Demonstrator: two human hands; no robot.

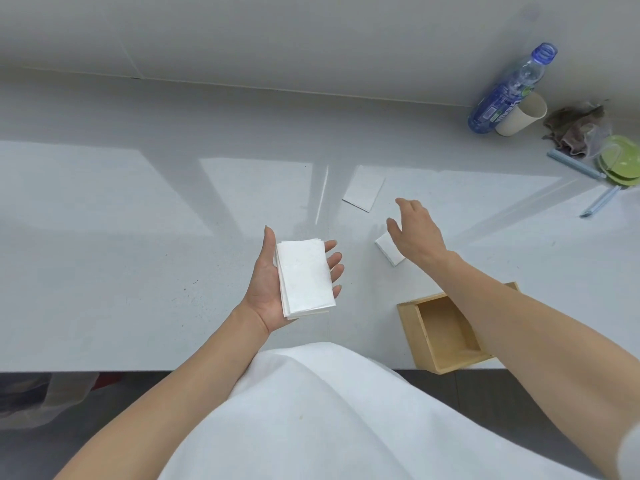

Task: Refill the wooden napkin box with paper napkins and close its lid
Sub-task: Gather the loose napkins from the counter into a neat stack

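Counter: pale grey worktop [138, 237] against a plain wall, filling most of the frame.
Box: wooden box [446, 334] at lower right, by the counter's front edge, open on top, nothing seen inside (far side hidden under the forearm); no lid in view.
Left hand: left hand [266, 285] at centre, palm up, fingers relaxed, thumb held clear, carrying a stack of napkins [304, 277] flat on the palm.
Right hand: right hand [415, 233] right of centre, fingers spread, gripping nothing, reaching over a folded napkin [388, 249]; contact not clear.
Loose napkin: another napkin [363, 188] flat on the counter, just above centre.
Clutter: bottle [509, 88], cup [521, 116], cloth [575, 129] and green plates [620, 161] at upper right.
Progress: probably early, with napkins partly gathered and none boxed; left to do: collect the two loose ones, load the box, close the lid.
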